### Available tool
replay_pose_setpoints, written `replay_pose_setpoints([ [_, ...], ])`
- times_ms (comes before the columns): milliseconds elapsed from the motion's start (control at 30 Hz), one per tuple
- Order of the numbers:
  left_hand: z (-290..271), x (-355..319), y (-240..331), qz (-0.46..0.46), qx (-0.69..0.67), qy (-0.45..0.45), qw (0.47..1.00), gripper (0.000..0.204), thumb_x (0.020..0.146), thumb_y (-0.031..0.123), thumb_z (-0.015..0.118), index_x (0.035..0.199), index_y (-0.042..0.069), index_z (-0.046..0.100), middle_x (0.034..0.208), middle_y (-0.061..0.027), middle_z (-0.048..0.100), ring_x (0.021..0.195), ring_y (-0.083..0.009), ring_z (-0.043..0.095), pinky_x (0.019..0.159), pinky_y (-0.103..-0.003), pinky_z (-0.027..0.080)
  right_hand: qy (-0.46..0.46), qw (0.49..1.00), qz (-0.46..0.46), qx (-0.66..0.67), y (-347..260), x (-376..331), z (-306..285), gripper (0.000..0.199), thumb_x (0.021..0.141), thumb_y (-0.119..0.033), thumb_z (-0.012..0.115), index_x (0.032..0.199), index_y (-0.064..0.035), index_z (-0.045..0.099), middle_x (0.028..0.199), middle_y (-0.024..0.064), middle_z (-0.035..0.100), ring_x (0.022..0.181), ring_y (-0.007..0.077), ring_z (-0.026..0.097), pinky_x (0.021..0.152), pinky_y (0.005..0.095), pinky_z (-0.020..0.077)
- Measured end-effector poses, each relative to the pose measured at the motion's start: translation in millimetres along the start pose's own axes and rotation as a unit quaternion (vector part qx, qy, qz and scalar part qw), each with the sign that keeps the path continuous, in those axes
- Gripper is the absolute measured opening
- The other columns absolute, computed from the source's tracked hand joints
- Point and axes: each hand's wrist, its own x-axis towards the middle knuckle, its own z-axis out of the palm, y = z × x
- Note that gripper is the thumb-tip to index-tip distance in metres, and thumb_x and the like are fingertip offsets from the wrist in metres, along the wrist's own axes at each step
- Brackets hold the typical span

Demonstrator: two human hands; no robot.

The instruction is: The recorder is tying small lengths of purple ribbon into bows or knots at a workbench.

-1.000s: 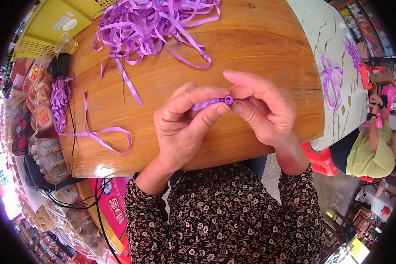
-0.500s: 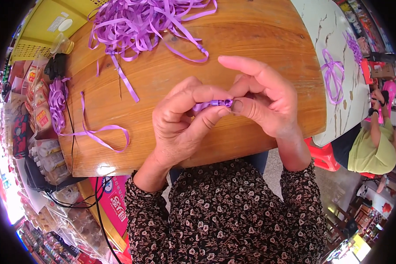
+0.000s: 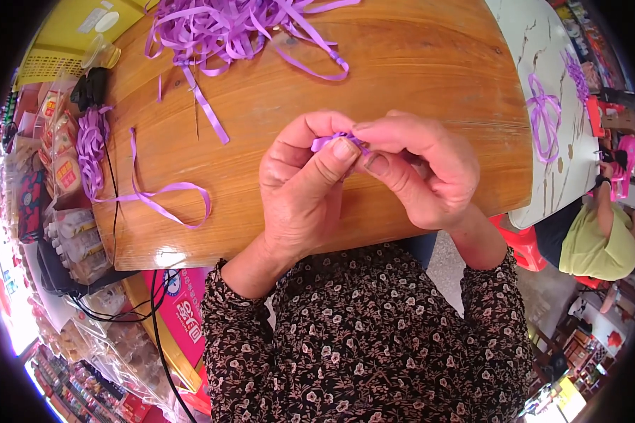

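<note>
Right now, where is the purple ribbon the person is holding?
In the head view, the held purple ribbon is above centre, pinched in the left hand, with the right hand immediately to its right, over the wooden table.

Purple ribbon (image 3: 320, 144) of smooth, faintly satiny cloth, wooden desk (image 3: 430, 77) with visible grain and glossy sheen, yellow plastic basket (image 3: 58, 35), clear plastic cup (image 3: 103, 52), matt cloth sleeve (image 3: 497, 303), smooth white marble-look desk (image 3: 573, 151)

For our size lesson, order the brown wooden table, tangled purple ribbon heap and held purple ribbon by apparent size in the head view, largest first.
1. Brown wooden table
2. Tangled purple ribbon heap
3. Held purple ribbon, judged by its visible part
</note>
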Motion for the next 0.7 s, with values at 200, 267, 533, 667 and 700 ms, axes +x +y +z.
replay_pose_setpoints([
  [200,2,3,2,0.027,0.101,-0.017,0.994,0.018,0.088,0.0,0.056,0.106,-0.002,0.057,0.096,-0.0042,0.06,0.089,-0.011,0.055,0.081,-0.023,0.045,0.069,0.982,0.151,0.092,-4,-2,2,0.026,0.082,0.006,0.06,0.108,0.0048,0.057,0.087,0.0082,0.061,0.078,0.0141,0.059,0.072,0.0217,0.0473],
  [267,3,2,2,0.053,0.157,-0.042,0.985,0.019,0.088,0.0,0.056,0.106,-0.002,0.057,0.097,-0.0039,0.06,0.09,-0.0112,0.055,0.082,-0.023,0.043,0.069,0.995,0.074,0.026,-3,1,0,0.028,0.082,0.004,0.062,0.109,0.0046,0.057,0.087,0.0082,0.06,0.076,0.0131,0.057,0.067,0.0216,0.0453],
  [533,8,3,7,0.004,0.152,-0.077,0.985,0.035,0.093,0.016,0.05,0.121,-0.006,0.05,0.094,-0.0072,0.057,0.082,-0.0101,0.05,0.069,-0.021,0.036,0.086,0.995,0.028,-0.047,-3,3,-12,0.024,0.078,0.005,0.065,0.102,0.0052,0.062,0.082,0.0088,0.06,0.068,0.012,0.052,0.058,0.0212,0.0386],
  [667,5,4,8,0.016,0.144,-0.06,0.988,0.032,0.091,0.008,0.053,0.122,-0.003,0.051,0.096,-0.005,0.058,0.088,-0.008,0.052,0.076,-0.019,0.04,0.105,0.993,0.025,-0.047,-1,3,-14,0.022,0.075,0.007,0.066,0.097,0.0043,0.063,0.083,0.0093,0.06,0.069,0.0128,0.052,0.057,0.021,0.0388],
  [700,5,4,8,0.016,0.145,-0.06,0.988,0.032,0.091,0.008,0.053,0.122,-0.003,0.051,0.096,-0.005,0.058,0.088,-0.008,0.052,0.076,-0.019,0.04,0.104,0.993,0.025,-0.046,-1,4,-14,0.022,0.075,0.007,0.066,0.097,0.0043,0.063,0.083,0.0093,0.06,0.069,0.0128,0.052,0.057,0.021,0.0388],
])
